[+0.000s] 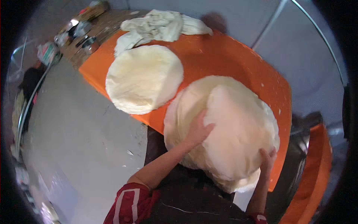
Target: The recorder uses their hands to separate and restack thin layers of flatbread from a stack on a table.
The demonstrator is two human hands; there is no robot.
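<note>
Head view: from where I stand, the top layer [238, 123] of a pale round stack [181, 115] on the orange surface [212, 52] is longer from near to far. The left hand [197, 132] touches its left side, thumb and fingers apart; the right hand [267, 158] is at its near right edge, and whether its fingers pinch I cannot tell. Another pale round [143, 79] and a crumpled whitish cloth [160, 28] lie beyond to the left, out of the way
</note>
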